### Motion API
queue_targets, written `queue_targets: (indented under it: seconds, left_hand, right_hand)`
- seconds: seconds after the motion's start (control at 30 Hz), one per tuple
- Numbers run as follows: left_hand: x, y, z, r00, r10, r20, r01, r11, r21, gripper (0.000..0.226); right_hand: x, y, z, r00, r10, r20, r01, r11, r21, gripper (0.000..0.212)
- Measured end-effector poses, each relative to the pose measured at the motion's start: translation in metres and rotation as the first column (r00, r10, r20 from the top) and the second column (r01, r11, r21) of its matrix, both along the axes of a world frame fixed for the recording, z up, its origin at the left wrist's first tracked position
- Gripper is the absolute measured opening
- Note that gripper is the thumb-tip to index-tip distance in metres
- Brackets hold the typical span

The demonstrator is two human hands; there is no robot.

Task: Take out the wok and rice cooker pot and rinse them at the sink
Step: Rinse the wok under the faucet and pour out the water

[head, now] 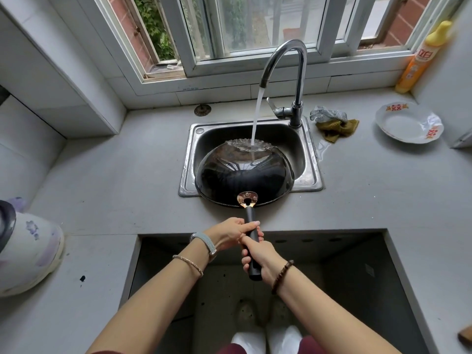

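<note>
**Fig.** Wok rinse, in progress. The wok handle (pixel 249 215) is gripped by both hands: right hand (pixel 258 256) near the end, left hand (pixel 229 231) just ahead, fingers curled round it. The wok (pixel 242 177) is held over the sink (pixel 186 175) w/ outer side up, its near rim overhanging the counter (pixel 115 187). Water (pixel 256 116) from the tap (pixel 286 62) is received on the underside. Judged approx. halfway: wok out and being rinsed; rice cooker pot not in view, presumably still to be fetched & rinsed.
</note>
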State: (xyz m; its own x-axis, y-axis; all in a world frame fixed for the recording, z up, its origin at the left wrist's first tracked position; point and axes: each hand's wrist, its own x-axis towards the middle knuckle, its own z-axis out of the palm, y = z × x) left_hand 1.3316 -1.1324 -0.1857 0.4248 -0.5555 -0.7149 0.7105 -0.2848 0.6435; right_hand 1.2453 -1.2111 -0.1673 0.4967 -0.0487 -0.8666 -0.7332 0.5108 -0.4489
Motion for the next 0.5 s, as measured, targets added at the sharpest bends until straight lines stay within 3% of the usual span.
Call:
queue_targets:
  seconds: [0.1, 0.5]
  left_hand:
    - [-0.005, 0.000, -0.007, 1.000, -0.023, 0.002, 0.023, 0.998, 0.056, 0.030]
    - [-0.024, -0.002, -0.041, 0.998, -0.010, 0.066, 0.002, 0.992, 0.128, 0.026]
  right_hand:
    - [-0.012, 0.005, -0.017, 1.000, -0.011, 0.026, 0.013, 0.999, -0.044, 0.024]
    - [-0.022, 0.005, -0.056, 0.997, 0.073, 0.023, -0.067, 0.978, -0.197, 0.021]
